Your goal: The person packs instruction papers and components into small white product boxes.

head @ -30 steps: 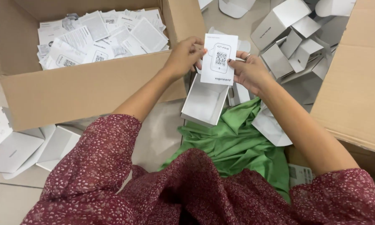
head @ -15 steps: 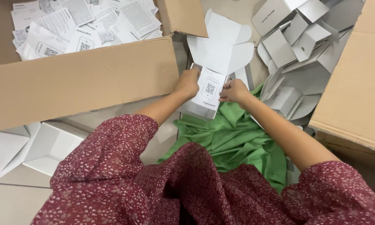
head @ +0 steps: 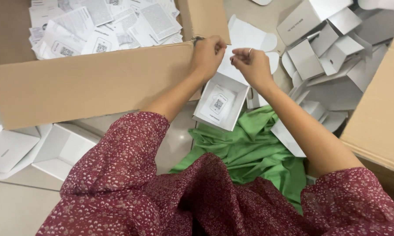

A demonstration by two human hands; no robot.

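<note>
A small open white carton (head: 222, 107) lies in front of me with a white printed leaflet (head: 218, 104) lying flat inside it. Its lid flap (head: 249, 41) stands up behind it. My left hand (head: 208, 54) and my right hand (head: 251, 65) are both above the carton's far edge, fingers pinched on the base of that flap. A ring shows on my right hand. Green cloth (head: 249, 148) lies under the carton, across my lap.
A big cardboard box (head: 87, 83) at the left holds several white printed leaflets (head: 105, 22). Folded white cartons (head: 323, 48) are piled at the upper right beside another cardboard box (head: 380, 118). More white cartons (head: 52, 148) lie on the tiled floor at the left.
The leaflet was held up in both hands; it now lies inside the carton. My hands have let go of it and moved up to the lid flap.
</note>
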